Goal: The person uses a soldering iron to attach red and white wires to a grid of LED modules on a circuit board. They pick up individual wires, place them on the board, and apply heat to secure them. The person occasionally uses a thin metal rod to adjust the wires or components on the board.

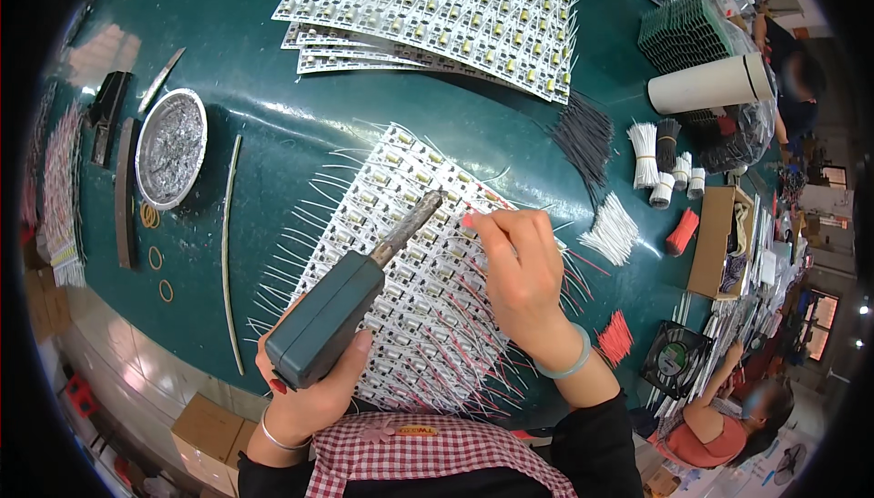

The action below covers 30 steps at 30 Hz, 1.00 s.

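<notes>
My left hand (314,380) is wrapped round the dark green handle of a soldering gun (328,316). Its long, crusted tip reaches up and right over a white circuit board panel (401,147). That panel lies tilted on the table, bearing rows of small components, white wires along its left side and red wires over its lower right. Close to the iron's tip, my right hand (523,270) is closed in a pinch just above the board. Whatever is between those fingertips is too small to make out, though thin red strands show near them.
More panels are stacked (437,15) at the back. Left stand a foil-filled metal bowl (202,125), rubber bands (166,290) and a solder-like rod (229,252). Right are black wires (583,143), white wires (612,229), red wires (615,338) and a fan (675,359). A co-worker (715,434) sits lower right.
</notes>
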Each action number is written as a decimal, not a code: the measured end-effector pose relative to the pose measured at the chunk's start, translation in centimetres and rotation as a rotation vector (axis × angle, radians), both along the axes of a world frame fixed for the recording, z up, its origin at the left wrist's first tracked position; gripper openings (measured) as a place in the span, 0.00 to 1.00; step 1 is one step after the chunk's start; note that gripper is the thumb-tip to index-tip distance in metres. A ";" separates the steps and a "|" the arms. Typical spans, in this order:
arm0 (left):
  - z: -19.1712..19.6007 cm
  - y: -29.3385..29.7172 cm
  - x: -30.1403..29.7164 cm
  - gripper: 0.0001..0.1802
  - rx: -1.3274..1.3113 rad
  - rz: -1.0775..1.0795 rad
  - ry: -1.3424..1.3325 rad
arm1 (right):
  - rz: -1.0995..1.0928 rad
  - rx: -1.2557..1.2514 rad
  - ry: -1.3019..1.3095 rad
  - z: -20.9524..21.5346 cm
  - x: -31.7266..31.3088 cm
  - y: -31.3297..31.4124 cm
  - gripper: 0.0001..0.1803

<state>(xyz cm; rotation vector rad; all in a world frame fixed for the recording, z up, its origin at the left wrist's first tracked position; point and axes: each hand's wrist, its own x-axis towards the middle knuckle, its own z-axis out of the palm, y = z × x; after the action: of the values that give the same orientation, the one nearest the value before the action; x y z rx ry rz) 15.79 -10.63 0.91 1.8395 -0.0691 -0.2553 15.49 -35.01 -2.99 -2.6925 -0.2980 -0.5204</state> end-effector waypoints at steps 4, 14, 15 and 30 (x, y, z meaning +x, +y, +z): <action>-0.2 0.2 -0.3 0.16 -0.021 -0.023 0.016 | 0.031 0.028 0.025 -0.4 -0.4 0.3 0.19; -0.2 0.3 -0.3 0.11 0.039 -0.136 0.015 | 0.030 0.029 0.071 -0.6 -0.7 0.7 0.19; -0.3 0.2 -0.3 0.11 0.049 -0.138 -0.015 | 0.030 0.027 0.073 -0.6 -0.7 0.7 0.19; -0.7 -0.1 -0.2 0.08 0.119 -0.150 -0.082 | 0.022 -0.004 0.097 -0.2 -0.5 1.1 0.20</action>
<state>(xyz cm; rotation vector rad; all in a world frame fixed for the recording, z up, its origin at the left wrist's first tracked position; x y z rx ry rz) 15.59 -10.69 0.26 1.9655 -0.2542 -0.2933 14.95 -33.94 -3.22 -2.7044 -0.3016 -0.3817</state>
